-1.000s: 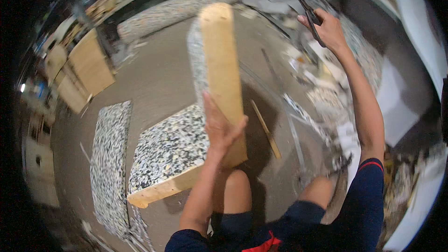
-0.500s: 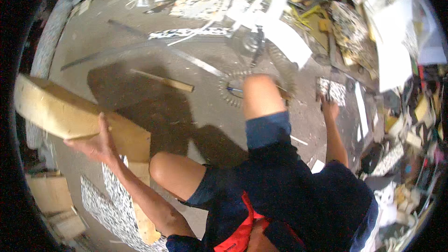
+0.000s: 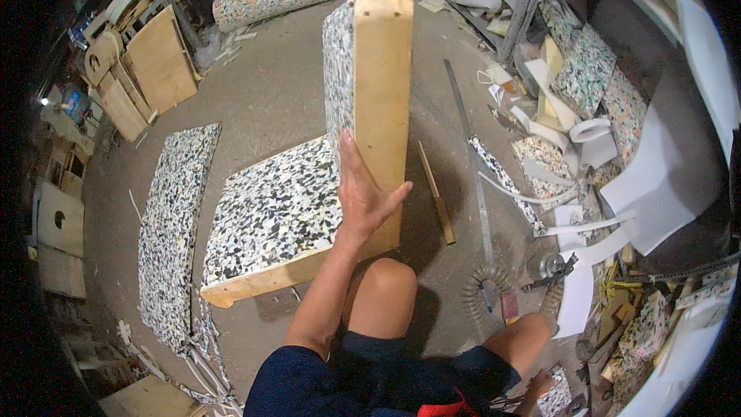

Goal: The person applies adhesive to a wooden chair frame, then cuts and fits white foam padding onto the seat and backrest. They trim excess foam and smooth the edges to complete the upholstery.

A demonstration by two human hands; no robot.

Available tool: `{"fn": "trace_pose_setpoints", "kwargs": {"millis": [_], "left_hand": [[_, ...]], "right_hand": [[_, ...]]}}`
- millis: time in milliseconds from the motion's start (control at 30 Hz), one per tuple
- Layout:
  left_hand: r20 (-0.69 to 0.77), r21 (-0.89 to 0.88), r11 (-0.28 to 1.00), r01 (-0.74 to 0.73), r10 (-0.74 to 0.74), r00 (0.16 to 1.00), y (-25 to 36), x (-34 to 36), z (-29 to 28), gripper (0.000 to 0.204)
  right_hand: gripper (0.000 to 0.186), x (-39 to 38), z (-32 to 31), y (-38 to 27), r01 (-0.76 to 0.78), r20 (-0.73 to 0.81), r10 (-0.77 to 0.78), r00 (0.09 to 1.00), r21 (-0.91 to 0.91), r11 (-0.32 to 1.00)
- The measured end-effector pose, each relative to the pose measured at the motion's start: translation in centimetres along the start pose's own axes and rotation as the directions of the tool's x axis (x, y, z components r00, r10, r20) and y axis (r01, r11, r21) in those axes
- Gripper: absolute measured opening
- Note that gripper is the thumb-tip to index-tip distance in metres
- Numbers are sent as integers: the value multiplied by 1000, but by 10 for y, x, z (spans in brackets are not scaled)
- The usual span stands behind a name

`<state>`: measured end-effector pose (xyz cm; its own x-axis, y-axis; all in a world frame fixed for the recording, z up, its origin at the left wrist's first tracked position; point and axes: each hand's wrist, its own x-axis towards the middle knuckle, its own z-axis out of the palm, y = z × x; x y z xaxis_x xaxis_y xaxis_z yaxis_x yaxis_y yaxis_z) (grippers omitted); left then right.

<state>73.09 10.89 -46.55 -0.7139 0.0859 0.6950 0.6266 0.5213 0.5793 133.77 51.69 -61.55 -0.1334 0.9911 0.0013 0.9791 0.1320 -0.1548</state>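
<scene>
An L-shaped wooden seat frame (image 3: pixel 384 108) stands on the floor before me, its inner faces covered with black-and-white speckled foam (image 3: pixel 278 205). My left hand (image 3: pixel 363 201) is closed across the side of its upright part, the fingers along the foam edge and the thumb at the opposite wooden edge. Low at the right, my right hand (image 3: pixel 536 391) is curled beside a small speckled foam piece (image 3: pixel 554 394). Whatever those fingers hold is hidden.
A long speckled foam slab (image 3: pixel 177 224) lies left of the frame. A wooden stick (image 3: pixel 438 197), a metal ruler (image 3: pixel 480 208) and a coiled hose (image 3: pixel 482 293) lie to the right. Foam scraps (image 3: pixel 587 69) pile up farther right. Plywood panels (image 3: pixel 158 66) lean at the back left.
My view has swung left, bringing the seat frame from the left edge to the middle. Its foam-covered faces now show. My left hand stays on the frame; my right hand stays by the foam piece.
</scene>
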Motion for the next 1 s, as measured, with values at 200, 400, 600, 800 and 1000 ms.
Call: {"fn": "trace_pose_setpoints", "kwargs": {"millis": [200,400,600,800,1000], "left_hand": [[-44,-62,998,-31,29,999,1,-20,29,131],[56,-119,992,38,-31,998,-19,-60,30,130],[46,-236,968,-85,99,994,-48,-83,35,123],[182,-367,922,-126,204,962,-84,-96,21,115],[214,-356,930,-96,181,960,-80,-66,-6,98]], "right_hand": [[30,62,-125,-255,555,-209,-524,826,468,688],[99,-91,-141,-526,605,203,-900,387,680,414],[82,-185,-114,-628,380,222,-908,355,853,357],[67,-199,-98,-600,321,174,-880,441,886,336],[54,-202,-105,-616,281,237,-878,415,885,371]]}}
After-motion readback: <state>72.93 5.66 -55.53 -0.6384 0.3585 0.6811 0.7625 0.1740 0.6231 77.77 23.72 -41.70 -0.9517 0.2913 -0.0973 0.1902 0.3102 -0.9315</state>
